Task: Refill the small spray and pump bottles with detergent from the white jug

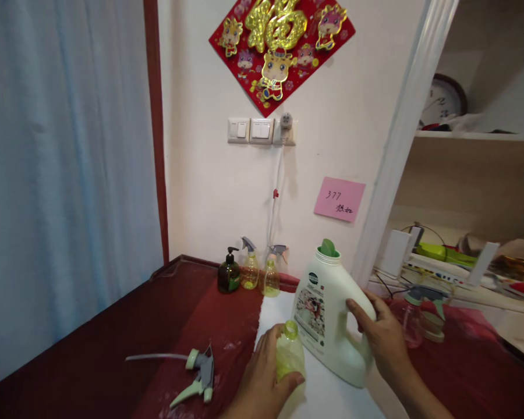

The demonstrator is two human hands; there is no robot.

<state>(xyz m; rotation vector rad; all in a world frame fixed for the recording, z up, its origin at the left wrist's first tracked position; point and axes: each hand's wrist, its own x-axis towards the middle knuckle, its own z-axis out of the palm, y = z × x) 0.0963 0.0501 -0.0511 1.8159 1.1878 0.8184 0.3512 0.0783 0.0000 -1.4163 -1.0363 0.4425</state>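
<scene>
My left hand [264, 369] is wrapped round a yellow-green, see-through spray bottle [290, 352] whose neck is uncovered. Just right of it, my right hand [378, 326] grips the handle of a large pale green detergent jug [321, 314]. The jug leans slightly to the left, its base at or just above a white sheet [273, 314]; I cannot tell whether it touches. Its cap is off, and a green spout shows in the mouth. To the left, a grey and green trigger spray head [201, 372] lies on the dark red table with its tube pointing left.
Against the wall stand a dark pump bottle [229, 273] and two yellow spray bottles, one [250, 270] beside the other [271, 279]. A pink spray bottle [410, 320] is at the right. Shelves hold a white router [436, 270] and a clock [445, 96]. A curtain [65, 145] hangs left.
</scene>
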